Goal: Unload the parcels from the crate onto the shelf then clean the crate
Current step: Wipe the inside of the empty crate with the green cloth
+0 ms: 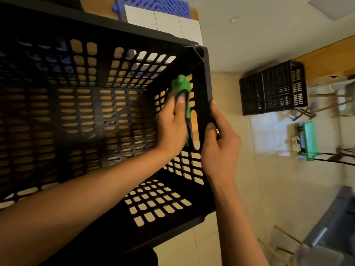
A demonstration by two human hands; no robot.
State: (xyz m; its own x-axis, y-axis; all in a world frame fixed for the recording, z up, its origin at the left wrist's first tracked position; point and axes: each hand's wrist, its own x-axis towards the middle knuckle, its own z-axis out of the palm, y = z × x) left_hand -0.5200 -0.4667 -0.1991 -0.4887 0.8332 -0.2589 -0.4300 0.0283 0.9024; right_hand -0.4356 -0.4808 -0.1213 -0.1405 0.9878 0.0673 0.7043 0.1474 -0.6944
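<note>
Left hand [172,121] inside the black crate [86,112], fingers pressing a green cloth [181,87] flat against the inner face of the right-hand end wall, beside the handle slot. Cloth bunches above the fingertips and trails down behind the palm. Right hand [219,143] grips the outside of that same wall at the rim, thumb hooked over the edge, bracing the crate.

Crate holds no parcels in the part visible; cleaning stage looks under way. White boxes [163,22] sit just beyond the far rim, near a blue slatted crate [153,4]; whether they stand on the shelf cannot be told.

To do the wipe well: keep the right hand clamped so the wall does not flex away, spread the cloth wider under the fingers, work along the ribs between the holes, then into the corner post. Risk: cloth snagging in the lattice.

Another black crate [272,89] and a green cart [309,141] stand well apart on the tiled floor.
</note>
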